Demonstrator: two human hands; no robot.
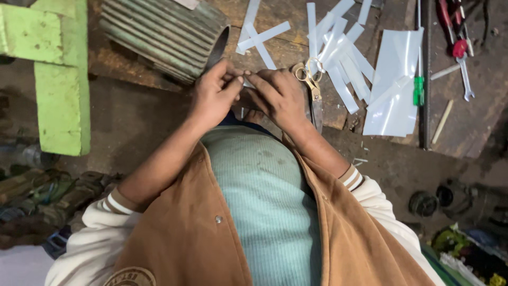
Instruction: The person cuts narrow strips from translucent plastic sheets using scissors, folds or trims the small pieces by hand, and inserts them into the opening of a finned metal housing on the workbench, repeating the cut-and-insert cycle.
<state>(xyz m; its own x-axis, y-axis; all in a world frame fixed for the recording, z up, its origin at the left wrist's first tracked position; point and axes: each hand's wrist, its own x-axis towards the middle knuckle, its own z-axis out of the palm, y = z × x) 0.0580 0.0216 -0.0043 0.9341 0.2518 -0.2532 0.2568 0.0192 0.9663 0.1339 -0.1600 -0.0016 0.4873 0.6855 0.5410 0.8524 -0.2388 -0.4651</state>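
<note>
Head view: I look straight down over a brown vest and a ribbed pale green shirt to both hands, which meet at the near edge of a worn wooden workbench (286, 50). My left hand (214, 95) has its fingers curled, thumb and fingertips pinched on the left end of a small white strip (247, 82). My right hand (280, 98) lies knuckles up, its fingers bent and pressing on the same strip from the right; the two sets of fingertips touch over it. Most of the strip is hidden under the fingers, so I cannot tell its full length.

Just behind the left hand lies a ribbed grey-green motor housing (164, 32) on its side, its open end turned toward the hands. Just beside the right hand lie scissors (313, 87), with their loops near a heap of cut white strips (341, 58) fanned across the bench. Two more strips lie crossed (260, 38) behind the hands. Right of the heap is a larger white sheet (397, 79), with a green-handled screwdriver (418, 87) along its right edge. Further right I see a wrench (465, 79) and red-handled pliers (450, 26). At the far left stands a light green painted frame (58, 79). The floor below is dark, with clutter I cannot make out.
</note>
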